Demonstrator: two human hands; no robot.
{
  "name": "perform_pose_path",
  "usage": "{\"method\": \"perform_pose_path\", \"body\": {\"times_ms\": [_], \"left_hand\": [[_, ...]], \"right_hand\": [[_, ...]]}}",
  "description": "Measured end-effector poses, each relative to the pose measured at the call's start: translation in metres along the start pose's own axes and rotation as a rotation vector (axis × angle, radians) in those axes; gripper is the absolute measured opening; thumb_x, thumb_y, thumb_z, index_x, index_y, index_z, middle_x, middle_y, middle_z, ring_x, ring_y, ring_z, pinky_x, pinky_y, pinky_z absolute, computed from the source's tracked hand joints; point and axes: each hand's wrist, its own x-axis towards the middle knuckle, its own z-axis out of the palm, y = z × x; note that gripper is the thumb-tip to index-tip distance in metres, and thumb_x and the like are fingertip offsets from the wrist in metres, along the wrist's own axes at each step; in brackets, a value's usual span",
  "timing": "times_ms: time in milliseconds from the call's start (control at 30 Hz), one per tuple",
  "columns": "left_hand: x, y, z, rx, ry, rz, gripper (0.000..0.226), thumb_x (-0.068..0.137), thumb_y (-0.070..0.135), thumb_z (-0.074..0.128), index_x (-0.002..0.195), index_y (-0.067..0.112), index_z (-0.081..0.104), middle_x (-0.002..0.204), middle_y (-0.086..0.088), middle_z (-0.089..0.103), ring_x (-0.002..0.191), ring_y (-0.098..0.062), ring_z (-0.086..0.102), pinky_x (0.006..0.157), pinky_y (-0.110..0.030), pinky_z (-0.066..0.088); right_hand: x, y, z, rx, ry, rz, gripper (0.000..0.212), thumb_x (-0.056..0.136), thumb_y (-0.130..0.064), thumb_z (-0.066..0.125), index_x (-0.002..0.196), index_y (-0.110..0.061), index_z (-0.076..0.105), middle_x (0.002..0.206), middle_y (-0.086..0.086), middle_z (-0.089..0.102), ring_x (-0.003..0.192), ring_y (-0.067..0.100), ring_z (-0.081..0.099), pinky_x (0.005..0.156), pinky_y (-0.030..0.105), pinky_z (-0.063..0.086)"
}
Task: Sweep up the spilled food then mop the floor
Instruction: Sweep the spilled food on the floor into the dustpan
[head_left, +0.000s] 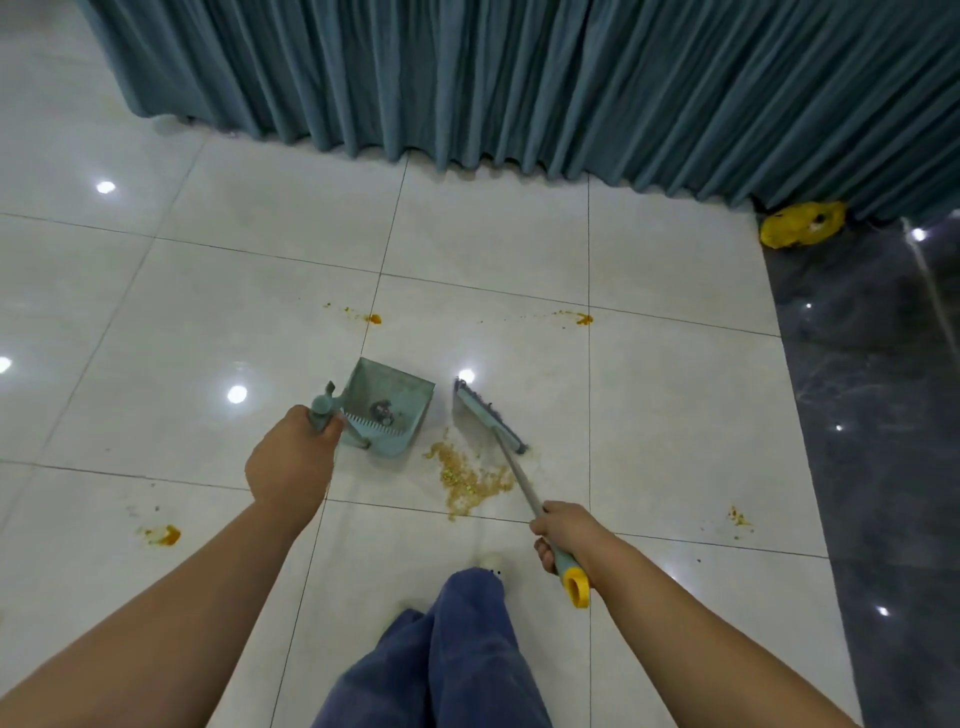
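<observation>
Currently on floor, per head cam:

1. Left hand (291, 457): fingers wrapped tight round handle of teal dustpan (389, 410). Pan rests on white tiled floor (675, 415), dark debris inside, comb teeth at near edge.
2. Right hand (563, 530): closed round teal grip of broom (491, 415), just above yellow end loop. Broom head down on tile, just right of pan.
3. Spilled food (470, 475): tan crumb pile, near side of pan and broom head, by the shaft.
4. Orange blobs, sep. spots: (373, 318), (584, 319), (166, 534), (737, 517).
5. Misc.: teal curtain (519, 78) along far edge; yellow item (802, 223) at its foot; dark floor strip (883, 415) at right; blue trousers (457, 654).
</observation>
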Motion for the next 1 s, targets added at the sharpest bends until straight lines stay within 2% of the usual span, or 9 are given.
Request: {"method": "perform_pose_path", "body": {"times_ms": [133, 300, 433, 533, 767, 1000], "left_hand": [[-0.003, -0.019, -0.004, -0.015, 0.006, -0.028, 0.041, 0.093, 0.051, 0.044, 0.080, 0.012, 0.048, 0.065, -0.002, 0.052, 0.062, -0.024, 0.052, 0.056, -0.029, 0.035], [-0.002, -0.042, -0.010, 0.011, 0.018, -0.066, 0.044, 0.093, 0.053, 0.041, 0.080, 0.012, 0.049, 0.063, 0.001, 0.051, 0.055, -0.017, 0.048, 0.052, -0.026, 0.033], [-0.005, -0.055, -0.013, 0.029, 0.021, -0.092, 0.043, 0.093, 0.053, 0.041, 0.080, 0.013, 0.049, 0.062, 0.002, 0.049, 0.054, -0.014, 0.046, 0.049, -0.025, 0.029], [-0.008, -0.061, -0.012, 0.038, 0.014, -0.102, 0.042, 0.093, 0.053, 0.041, 0.082, 0.013, 0.050, 0.061, 0.003, 0.049, 0.053, -0.012, 0.046, 0.047, -0.023, 0.027], [-0.022, -0.078, -0.005, 0.024, 0.009, -0.076, 0.041, 0.093, 0.053, 0.040, 0.084, 0.014, 0.051, 0.063, 0.003, 0.051, 0.056, -0.016, 0.050, 0.049, -0.024, 0.031], [-0.047, -0.084, 0.001, 0.033, 0.042, -0.083, 0.043, 0.093, 0.052, 0.041, 0.086, 0.012, 0.052, 0.066, -0.001, 0.053, 0.061, -0.022, 0.053, 0.053, -0.028, 0.035]], "right_hand": [[0.005, -0.022, -0.002, 0.023, 0.029, -0.045, 0.018, 0.094, 0.004, 0.042, 0.108, -0.006, 0.047, 0.068, 0.009, 0.040, 0.051, 0.014, 0.037, 0.035, 0.013, 0.035], [0.029, -0.062, -0.007, -0.055, 0.043, -0.060, 0.018, 0.097, -0.001, 0.044, 0.114, -0.002, 0.048, 0.069, 0.010, 0.040, 0.051, 0.015, 0.035, 0.032, 0.012, 0.035], [0.040, -0.068, 0.011, -0.151, 0.005, -0.057, 0.018, 0.098, -0.001, 0.043, 0.115, -0.003, 0.046, 0.070, 0.010, 0.041, 0.052, 0.015, 0.036, 0.032, 0.012, 0.036], [0.042, -0.055, 0.027, -0.248, -0.011, -0.060, 0.029, 0.097, -0.002, 0.043, 0.126, -0.001, 0.045, 0.070, 0.009, 0.042, 0.051, 0.014, 0.037, 0.033, 0.014, 0.037], [0.024, 0.009, 0.024, -0.405, -0.034, -0.061, 0.051, 0.096, 0.000, 0.040, 0.145, -0.012, 0.033, 0.072, 0.010, 0.044, 0.053, 0.014, 0.039, 0.044, 0.023, 0.037], [-0.006, 0.060, -0.013, -0.541, -0.044, -0.062, 0.059, 0.095, 0.000, 0.039, 0.149, -0.021, 0.029, 0.072, 0.010, 0.048, 0.053, 0.012, 0.041, 0.043, 0.022, 0.039]]}}
